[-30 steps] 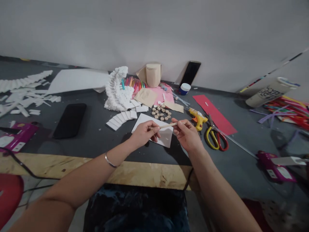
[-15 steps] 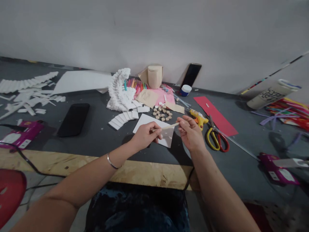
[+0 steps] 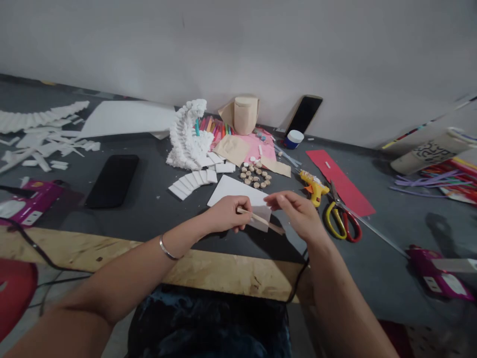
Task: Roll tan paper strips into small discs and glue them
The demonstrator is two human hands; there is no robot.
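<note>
My left hand (image 3: 227, 214) is shut on one end of a thin wooden stick (image 3: 261, 223), which slants down to the right across a white card (image 3: 238, 191). My right hand (image 3: 296, 211) hovers just above the stick's far end with its fingers apart, holding nothing. Under both hands lies the card, its near corner hidden by them. Beyond my right hand stands a yellow and orange hot glue gun (image 3: 315, 188), and a pair of red and yellow handled scissors (image 3: 343, 222) lies next to it.
A white foam spiral sculpture (image 3: 186, 141) rises beyond the card, with small foam tiles (image 3: 192, 184) and several wooden discs (image 3: 255, 174) nearby. A black phone (image 3: 112, 181) lies left. A red paper strip (image 3: 341, 181) lies right. A plywood table edge (image 3: 231, 273) runs in front of me.
My right hand has let go of the stick and its fingers have spread apart. The stick now slants down to the right instead of up, and the view has shifted slightly.
</note>
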